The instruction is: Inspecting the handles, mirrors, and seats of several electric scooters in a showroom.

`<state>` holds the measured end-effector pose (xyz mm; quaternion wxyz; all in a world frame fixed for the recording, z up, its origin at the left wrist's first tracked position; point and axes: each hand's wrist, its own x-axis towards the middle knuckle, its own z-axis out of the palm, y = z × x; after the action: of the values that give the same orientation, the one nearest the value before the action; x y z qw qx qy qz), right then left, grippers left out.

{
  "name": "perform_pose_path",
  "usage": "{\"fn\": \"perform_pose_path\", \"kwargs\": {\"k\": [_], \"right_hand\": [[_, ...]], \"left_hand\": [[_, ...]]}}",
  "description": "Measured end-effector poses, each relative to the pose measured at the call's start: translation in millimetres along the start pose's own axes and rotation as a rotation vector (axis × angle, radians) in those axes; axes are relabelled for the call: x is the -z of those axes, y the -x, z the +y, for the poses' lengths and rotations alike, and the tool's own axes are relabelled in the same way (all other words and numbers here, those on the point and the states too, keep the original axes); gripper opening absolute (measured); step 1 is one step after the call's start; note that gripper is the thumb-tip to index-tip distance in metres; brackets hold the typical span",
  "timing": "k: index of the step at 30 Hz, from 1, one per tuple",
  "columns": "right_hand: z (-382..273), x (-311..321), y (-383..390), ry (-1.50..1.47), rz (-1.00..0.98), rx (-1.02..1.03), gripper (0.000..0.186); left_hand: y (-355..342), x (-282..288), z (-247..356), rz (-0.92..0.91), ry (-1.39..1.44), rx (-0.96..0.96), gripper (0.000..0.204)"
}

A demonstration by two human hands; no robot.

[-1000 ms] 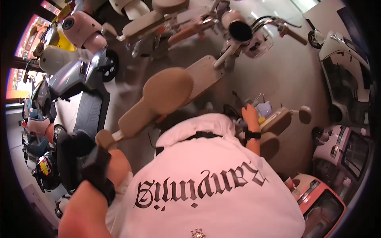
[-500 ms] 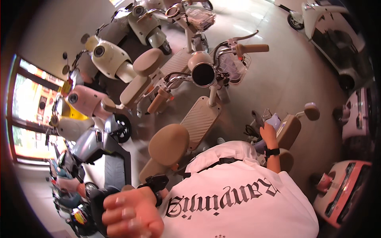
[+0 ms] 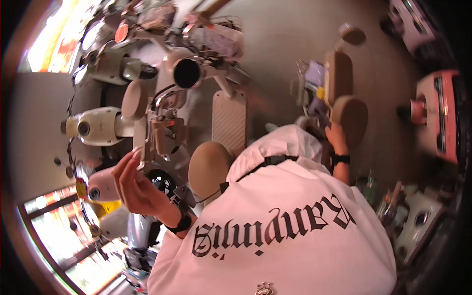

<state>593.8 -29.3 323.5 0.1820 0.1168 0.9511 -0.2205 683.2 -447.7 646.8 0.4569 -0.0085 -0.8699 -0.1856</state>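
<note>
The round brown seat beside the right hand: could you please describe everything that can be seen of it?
The round brown seat is broad and smooth, with a rounded outline and a padded, matte, leather-like look. In the picture it sits just below a longer brown seat. The right hand is at its lower left edge; whether they touch cannot be told. Its underside and mounting are hidden.

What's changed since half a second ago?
The left hand has moved forward and slightly left, its fingers bent, apparently empty. The right hand has shifted from the lilac part back beside the right-hand round brown saddle; contact is unclear. The view has turned. Unchanged: the long brown seat ahead of that saddle.
</note>
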Motion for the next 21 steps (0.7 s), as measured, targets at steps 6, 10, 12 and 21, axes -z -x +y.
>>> {"fn": "perform_pose_path", "kwargs": {"k": [6, 10, 12, 21], "right_hand": [[55.0, 23.2, 30.8, -0.314, 0.17, -0.038, 0.039], [81.4, 61.6, 63.5, -0.461, 0.216, -0.305, 0.049], [86.0, 79.7, 83.5, -0.443, 0.299, -0.362, 0.049], [86.3, 102.6, 152.6, -0.509, 0.461, -0.431, 0.045]], "left_hand": [[-0.4, -6.8, -30.4, -0.22, -0.04, -0.087, 0.029], [-5.2, -2.9, -46.3, -0.346, -0.094, -0.119, 0.025], [-7.5, -2.3, -53.2, -0.401, -0.105, -0.123, 0.025], [-30.4, -36.0, -82.5, -0.611, -0.08, -0.191, 0.031]]}}
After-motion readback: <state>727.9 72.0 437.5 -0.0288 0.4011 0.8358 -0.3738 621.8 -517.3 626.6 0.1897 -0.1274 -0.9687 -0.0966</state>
